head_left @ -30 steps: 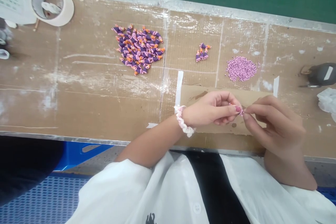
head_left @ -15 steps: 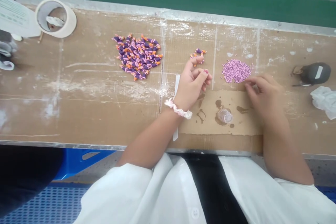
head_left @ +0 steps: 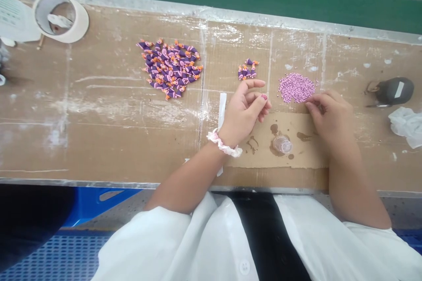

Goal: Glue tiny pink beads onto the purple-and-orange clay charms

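Note:
My left hand (head_left: 245,107), with a white scrunchie (head_left: 224,142) around its wrist, hovers just below a small group of purple and orange figurines (head_left: 247,70). Its index finger is stretched out, the other fingers are loosely bent, and no held thing shows. A red-pink spot shows at the thumb tip. At the lower right edge of the heap of small pink-purple pieces (head_left: 296,88), my right hand (head_left: 329,114) has thumb and index finger pinched together. Whatever lies between those tips is too small to make out. A small clear cup (head_left: 282,144) stands between my forearms on a stained cardboard sheet (head_left: 306,158).
A larger pile of similar purple figurines (head_left: 171,68) lies to the left. Further left is a wide tape roll (head_left: 81,17). At the right are a dark rounded object (head_left: 397,91) and crumpled white material (head_left: 407,125). A white strip (head_left: 222,109) runs beside my left wrist.
My left hand has drawn slightly down and right, uncovering more of the small figurine group. The right hand has shifted a little left, its fingertips closing together by the heap.

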The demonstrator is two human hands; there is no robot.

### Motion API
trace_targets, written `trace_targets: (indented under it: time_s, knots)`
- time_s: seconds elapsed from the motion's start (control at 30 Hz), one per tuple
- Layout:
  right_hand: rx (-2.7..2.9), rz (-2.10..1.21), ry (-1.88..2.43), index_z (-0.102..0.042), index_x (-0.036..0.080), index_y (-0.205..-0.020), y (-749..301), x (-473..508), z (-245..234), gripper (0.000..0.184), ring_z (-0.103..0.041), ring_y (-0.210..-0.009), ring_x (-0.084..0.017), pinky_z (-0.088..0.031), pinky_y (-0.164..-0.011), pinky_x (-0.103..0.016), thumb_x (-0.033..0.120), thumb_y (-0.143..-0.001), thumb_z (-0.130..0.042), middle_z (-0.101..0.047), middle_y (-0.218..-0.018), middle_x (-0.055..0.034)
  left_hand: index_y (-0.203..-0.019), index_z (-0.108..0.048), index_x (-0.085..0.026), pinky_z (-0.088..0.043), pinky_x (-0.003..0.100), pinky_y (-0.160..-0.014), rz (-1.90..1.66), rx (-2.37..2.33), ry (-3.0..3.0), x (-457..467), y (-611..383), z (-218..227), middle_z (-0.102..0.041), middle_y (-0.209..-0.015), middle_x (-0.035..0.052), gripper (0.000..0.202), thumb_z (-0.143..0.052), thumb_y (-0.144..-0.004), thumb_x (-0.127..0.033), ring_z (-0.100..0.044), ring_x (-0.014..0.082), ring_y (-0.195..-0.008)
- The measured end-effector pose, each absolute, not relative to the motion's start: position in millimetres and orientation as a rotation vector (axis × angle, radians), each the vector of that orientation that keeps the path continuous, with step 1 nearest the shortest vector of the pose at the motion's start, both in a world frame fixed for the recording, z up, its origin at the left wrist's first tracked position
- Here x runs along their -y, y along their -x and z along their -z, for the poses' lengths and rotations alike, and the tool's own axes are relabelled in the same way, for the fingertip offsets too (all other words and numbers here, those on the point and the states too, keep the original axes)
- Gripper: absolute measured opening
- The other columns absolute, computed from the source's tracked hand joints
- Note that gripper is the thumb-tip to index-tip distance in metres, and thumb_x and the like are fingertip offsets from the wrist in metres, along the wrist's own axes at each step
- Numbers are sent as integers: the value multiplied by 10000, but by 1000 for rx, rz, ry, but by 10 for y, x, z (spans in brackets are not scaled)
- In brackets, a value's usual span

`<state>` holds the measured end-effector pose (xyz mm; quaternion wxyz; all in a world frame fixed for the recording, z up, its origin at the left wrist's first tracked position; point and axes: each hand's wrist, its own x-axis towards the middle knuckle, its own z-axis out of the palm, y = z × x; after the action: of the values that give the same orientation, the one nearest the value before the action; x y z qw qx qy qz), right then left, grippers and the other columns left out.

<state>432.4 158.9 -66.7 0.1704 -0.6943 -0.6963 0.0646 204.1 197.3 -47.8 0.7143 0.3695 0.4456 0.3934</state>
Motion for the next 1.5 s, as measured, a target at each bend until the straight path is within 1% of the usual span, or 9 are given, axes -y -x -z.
trace_targets:
  time_s: [0.13, 0.33, 0.47, 0.6, 0.83, 1.0, 1.23, 1.4, 1.5]
  knots:
    - [1969, -155, 1992, -624, 236, -829, -4296, -1608, 671, 53, -589, -731, -217, -471, -653, -352, 244, -864, -585, -639, -848, -50, -1025, -484, -178, -443, 171, -491, -852, -970, -833, -1964, -2051, 475, -593, -665, -41, 167, -530, -872, -129, -522, 55, -536]
    - [1990, -74, 2076, -576, 226, -787, -4242, -1647, 695, 74, -575, -744, -224, -399, -554, -324, 235, -851, -542, -624, -858, -76, -1015, -483, -171, -442, 173, -482, -856, -907, -859, -1951, -2077, 526, -594, -666, -40, 163, -534, -867, -124, -529, 59, -539]
    - [1956, -136, 2021, -585, 230, -795, -4285, -1616, 674, 49, -583, -703, -207, -455, -603, -337, 208, -827, -555, -622, -827, -53, -1017, -482, -170, -442, 177, -481, -851, -905, -888, -1938, -2072, 548, -599, -667, -34, 177, -552, -857, -135, -533, 65, -545]
    - [1927, -181, 1942, -627, 244, -855, -4314, -1586, 631, 70, -582, -668, -191, -495, -660, -357, 197, -825, -585, -642, -863, -41, -1017, -482, -171, -446, 179, -490, -849, -920, -899, -1936, -2065, 559, -599, -670, -33, 173, -541, -858, -136, -534, 64, -546]
    - [1930, -252, 1939, -648, 240, -845, -4278, -1620, 652, 59, -599, -742, -205, -498, -684, -357, 219, -850, -593, -651, -898, -47, -1008, -491, -171, -455, 176, -491, -844, -911, -901, -1931, -2074, 559, -597, -676, -32, 166, -552, -857, -138, -538, 64, -549]
    - [1888, -269, 1955, -645, 230, -793, -4322, -1606, 645, 49, -594, -709, -199, -494, -683, -361, 201, -814, -611, -637, -847, -38, -1013, -495, -169, -466, 178, -497, -840, -904, -919, -1924, -2065, 546, -595, -677, -31, 159, -542, -864, -139, -540, 65, -551]
    - [1856, -287, 1963, -663, 233, -815, -4399, -1593, 583, 46, -578, -674, -204, -494, -663, -378, 215, -781, -638, -621, -811, -39, -1008, -503, -173, -468, 181, -502, -848, -917, -917, -1923, -2050, 551, -599, -674, -32, 169, -575, -856, -162, -545, 67, -550]
    - [1896, -247, 1958, -661, 243, -810, -4355, -1588, 609, 46, -584, -673, -194, -492, -661, -362, 222, -819, -620, -655, -845, -31, -1000, -503, -174, -469, 174, -503, -847, -906, -921, -1913, -2058, 541, -594, -672, -32, 145, -546, -865, -144, -543, 62, -548]
    - [1936, -163, 2000, -635, 236, -799, -4308, -1585, 644, 75, -603, -745, -220, -484, -665, -362, 235, -855, -584, -657, -875, -50, -986, -507, -172, -469, 170, -497, -845, -887, -930, -1904, -2066, 535, -586, -665, -33, 128, -532, -867, -133, -538, 61, -545]
